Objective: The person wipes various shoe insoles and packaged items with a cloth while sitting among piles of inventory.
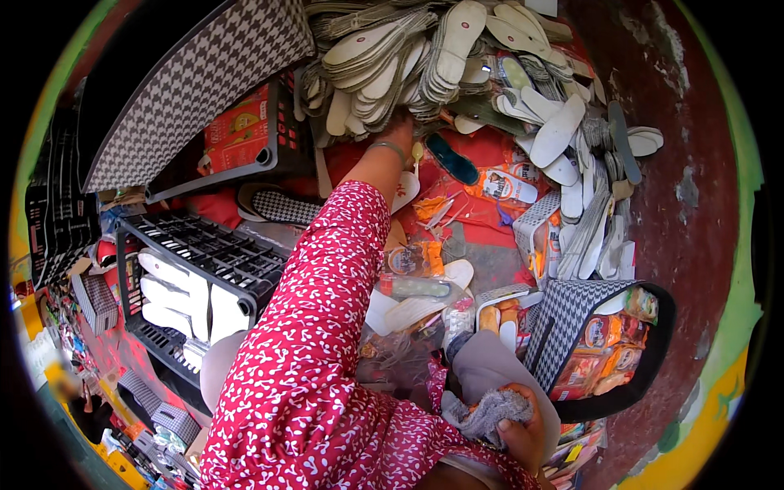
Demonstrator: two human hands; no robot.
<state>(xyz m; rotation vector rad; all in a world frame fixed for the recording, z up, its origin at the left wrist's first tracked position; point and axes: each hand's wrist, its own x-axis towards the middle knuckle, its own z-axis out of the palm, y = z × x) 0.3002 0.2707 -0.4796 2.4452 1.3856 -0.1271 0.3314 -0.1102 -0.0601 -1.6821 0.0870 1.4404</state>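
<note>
My left arm, in a red sleeve with white print, stretches forward to a heap of pale shoe insoles (380,61). At the heap's near edge is my left hand (395,137), its fingers hidden by the insoles and the wrist, so its grip does not show. Beside it lie a small yellowish spoon (417,152) and a dark green insole (452,158). By my knee at the lower right, my right hand (527,431) is closed round a crumpled grey cloth (492,415).
A black plastic crate (204,249) with white pieces lies left of my arm. A houndstooth-patterned box (563,327) holding orange packets stands at right. More insoles (559,131) pile against the dark red wall (686,163). A large houndstooth sheet (208,82) rises at upper left.
</note>
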